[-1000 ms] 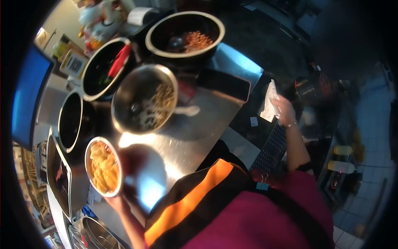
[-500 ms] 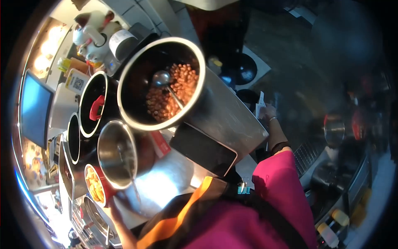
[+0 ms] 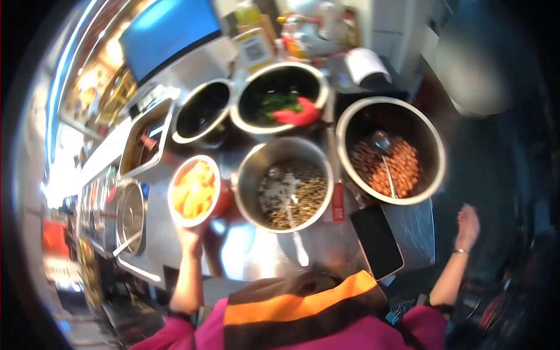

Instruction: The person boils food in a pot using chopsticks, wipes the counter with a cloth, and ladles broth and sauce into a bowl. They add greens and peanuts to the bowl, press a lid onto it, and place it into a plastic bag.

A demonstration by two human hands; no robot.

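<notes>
My left hand is closed round the lower side of a red bowl with a white inside, filled with yellow-orange pieces. Just right of it stands a steel pot holding grainy food, with a ladle in it. My right hand hangs beyond the counter's right end, blurred, its fingers seemingly together; whether anything is in it cannot be made out. Nearest to it on the counter are a black phone and a large pot of reddish-brown beans with a ladle.
Behind are a pot with greens and a red handle, and a dark pot. A steel container stands left. A screen, a QR-code sign and a white figurine line the back.
The view has swung left and levelled. My left hand and the bowl now show fully. The white paper slip at my right hand is no longer visible, and that hand has moved toward the lower right.
</notes>
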